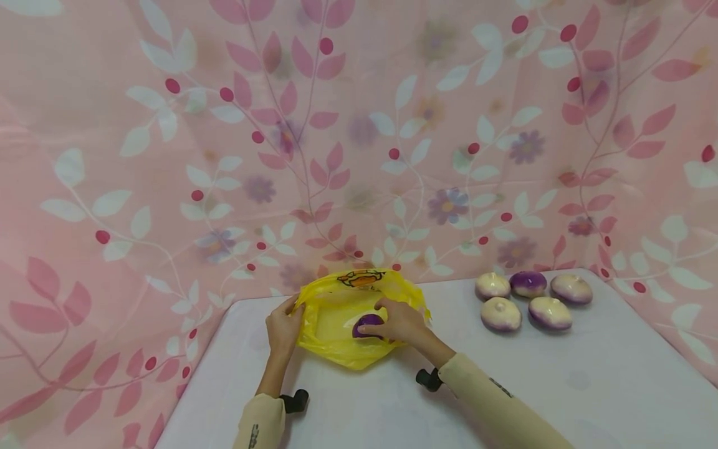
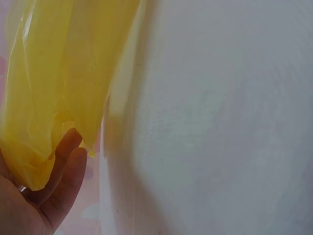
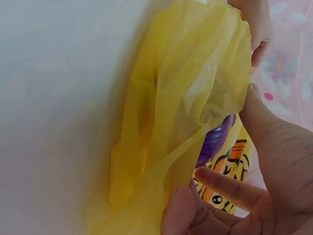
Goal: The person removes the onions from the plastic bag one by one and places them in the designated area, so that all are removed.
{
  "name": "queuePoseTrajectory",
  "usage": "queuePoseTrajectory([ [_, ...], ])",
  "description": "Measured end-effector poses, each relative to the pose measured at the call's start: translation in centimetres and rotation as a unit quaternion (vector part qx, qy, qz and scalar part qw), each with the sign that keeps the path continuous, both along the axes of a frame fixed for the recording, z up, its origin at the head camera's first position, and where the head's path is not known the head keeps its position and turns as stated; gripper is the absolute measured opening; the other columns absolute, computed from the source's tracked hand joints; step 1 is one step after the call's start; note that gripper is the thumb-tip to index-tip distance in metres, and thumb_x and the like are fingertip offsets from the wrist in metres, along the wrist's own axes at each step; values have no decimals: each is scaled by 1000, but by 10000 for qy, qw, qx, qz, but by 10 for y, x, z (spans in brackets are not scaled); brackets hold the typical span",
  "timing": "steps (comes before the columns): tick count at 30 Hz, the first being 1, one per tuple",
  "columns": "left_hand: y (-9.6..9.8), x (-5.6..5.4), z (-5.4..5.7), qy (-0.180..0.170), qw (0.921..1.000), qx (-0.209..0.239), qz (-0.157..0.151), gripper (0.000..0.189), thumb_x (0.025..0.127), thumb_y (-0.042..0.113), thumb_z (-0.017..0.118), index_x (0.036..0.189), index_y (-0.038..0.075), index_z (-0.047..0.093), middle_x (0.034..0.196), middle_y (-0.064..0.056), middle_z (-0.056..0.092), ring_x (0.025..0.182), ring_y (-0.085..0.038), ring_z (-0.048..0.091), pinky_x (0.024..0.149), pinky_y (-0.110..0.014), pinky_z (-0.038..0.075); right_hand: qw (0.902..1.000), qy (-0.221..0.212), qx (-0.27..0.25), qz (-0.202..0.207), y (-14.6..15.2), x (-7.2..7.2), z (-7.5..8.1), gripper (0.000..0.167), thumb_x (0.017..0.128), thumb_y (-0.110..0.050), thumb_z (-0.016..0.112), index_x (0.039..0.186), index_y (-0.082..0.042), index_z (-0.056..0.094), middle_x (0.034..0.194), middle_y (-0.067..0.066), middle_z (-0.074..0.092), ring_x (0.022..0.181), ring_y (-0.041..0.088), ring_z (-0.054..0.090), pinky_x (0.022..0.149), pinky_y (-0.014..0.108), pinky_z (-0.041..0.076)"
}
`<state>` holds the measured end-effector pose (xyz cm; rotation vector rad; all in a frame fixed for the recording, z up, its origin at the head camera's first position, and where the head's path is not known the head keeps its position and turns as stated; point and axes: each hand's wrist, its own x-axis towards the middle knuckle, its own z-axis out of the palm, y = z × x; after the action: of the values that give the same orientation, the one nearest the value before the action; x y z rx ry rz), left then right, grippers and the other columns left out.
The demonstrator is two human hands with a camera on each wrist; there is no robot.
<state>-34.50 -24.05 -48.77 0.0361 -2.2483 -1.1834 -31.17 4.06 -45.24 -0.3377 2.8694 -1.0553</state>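
A yellow plastic bag (image 1: 336, 354) with a cartoon print is spread open at the middle of the table. On its left rim, my left hand (image 1: 283, 327) pinches the film between thumb and curled fingers, which show up close in the left wrist view. My right hand (image 1: 405, 321) reaches over the right rim and holds a glossy purple turnip (image 1: 367, 323) between thumb and fingers, in the bag's mouth. Yellow film partly covers this turnip (image 3: 214, 142) in the right wrist view, where some fingers (image 3: 178, 210) lie against the outside of the bag.
Several cream and purple turnips (image 1: 501, 313) sit grouped at the back right of the white table (image 1: 370, 411). Behind the table's back edge hangs a pink floral curtain (image 1: 359, 137). Dark wrist cameras (image 1: 430, 379) stick out below both forearms.
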Motion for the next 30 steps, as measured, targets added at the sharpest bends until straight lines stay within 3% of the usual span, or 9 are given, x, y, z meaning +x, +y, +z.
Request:
queuePoseTrajectory([
  [4,0,1,0,-2,10000,-2,3,28,88,7,73,116,3,73,110,-18,71,101,-38,67,93,-51,53,10000,0,87,21,-2,-1,-4,74,71,-64,78,121,-11,62,84,-3,61,63,16,54,52,26,47],
  [17,1,3,0,-8,10000,-31,-8,27,87,7,74,114,5,74,108,-18,71,99,-37,68,90,-51,55,9996,92,-158,193,0,0,-10,63,74,-58,79,115,-13,61,79,-3,60,59,16,55,51,27,48],
  [30,3,3,2,-3,10000,-69,22,28,87,6,74,115,5,74,109,-18,71,98,-36,68,88,-50,56,9995,13,-323,-14,15,-3,0,63,72,-60,80,116,-19,61,80,-3,65,52,14,61,50,27,52],
])
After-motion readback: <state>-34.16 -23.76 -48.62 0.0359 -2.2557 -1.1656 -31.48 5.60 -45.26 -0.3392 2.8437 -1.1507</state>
